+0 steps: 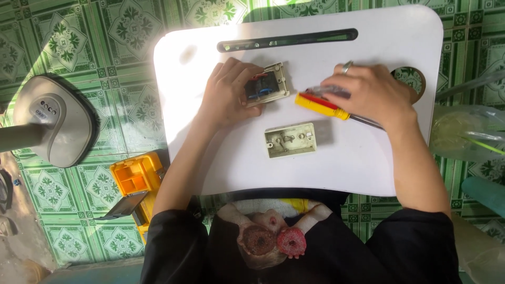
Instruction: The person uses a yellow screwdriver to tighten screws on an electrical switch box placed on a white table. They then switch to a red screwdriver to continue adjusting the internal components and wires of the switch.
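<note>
My left hand (227, 92) grips a white switch unit (268, 84) turned on its back, with red and blue wires showing inside. My right hand (368, 92), with a ring on one finger, rests over two screwdrivers: a yellow-and-red one (321, 105) lying on the white lap table (236, 163) and a clear-handled one (326, 90) under the fingers. Whether the fingers grip the clear one I cannot tell. An empty white mounting box (290, 140) lies open side up, near the table's middle, apart from both hands.
The table has a long dark slot (286, 40) at its far edge and a round cup hole (411, 79) at the right. On the green tiled floor stand a grey fan base (52, 121) and a yellow tool case (135, 176) at left, plastic bags (465, 131) at right.
</note>
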